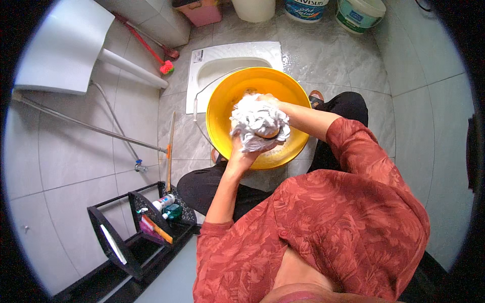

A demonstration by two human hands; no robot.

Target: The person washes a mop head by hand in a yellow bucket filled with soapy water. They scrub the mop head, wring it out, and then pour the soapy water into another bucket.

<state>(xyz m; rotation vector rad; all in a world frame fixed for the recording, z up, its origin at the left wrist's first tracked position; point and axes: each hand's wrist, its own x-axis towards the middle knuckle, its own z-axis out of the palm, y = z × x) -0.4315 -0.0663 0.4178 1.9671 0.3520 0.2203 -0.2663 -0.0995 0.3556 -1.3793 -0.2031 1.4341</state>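
Note:
Over a yellow bucket (219, 110) I hold a wet-looking bundle of white strands, seemingly a mop head (259, 117). My left hand (242, 153) supports it from the near left side, with most of its fingers hidden beneath the strands. On the far right side my right hand (269, 100) grips it, partly covered by the white material. A rounded tan patch with a dark edge shows at the bundle's near end; what it is I cannot tell. The bucket stands between my legs, its wire handle (216, 80) hanging to the left.
A white squat toilet (197, 85) lies behind the bucket. Red-handled brushes (151, 49) lean at the left wall, near a thin wooden stick (171, 151). A black rack (132, 227) holds bottles at lower left. Several tubs, including a white-green one (358, 17), line the back.

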